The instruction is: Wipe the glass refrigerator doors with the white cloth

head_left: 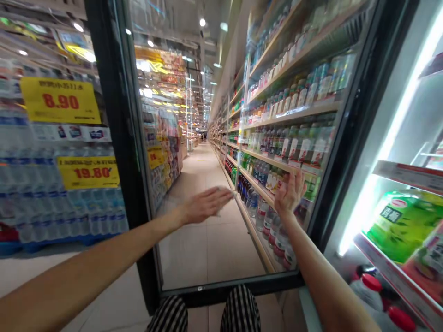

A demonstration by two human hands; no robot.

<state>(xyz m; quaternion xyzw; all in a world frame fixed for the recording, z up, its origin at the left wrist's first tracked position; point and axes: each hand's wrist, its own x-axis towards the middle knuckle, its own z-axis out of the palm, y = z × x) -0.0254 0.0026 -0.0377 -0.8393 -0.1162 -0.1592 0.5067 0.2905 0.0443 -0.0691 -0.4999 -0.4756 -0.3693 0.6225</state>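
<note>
In front of me stands a glass door in a black frame (pixel 119 115), swung open. My left hand (pixel 207 204) lies almost flat near the middle of the pane, blurred by motion. Under its fingers a thin pale cloth (pixel 224 192) shows at the edges, pressed against the glass. My right hand (pixel 290 192) is raised near the right side of the pane, with fingers spread and slightly bent. It holds nothing I can see and appears to touch the glass.
On the right, lit cooler shelves hold a large green drink bottle (pixel 398 226) and bottles with red caps (pixel 371 282). Stacked water packs with yellow price signs (pixel 60 100) stand at the left. My knees in checked trousers (pixel 240 309) are close below the door. Bottle shelves and an aisle show in the glass.
</note>
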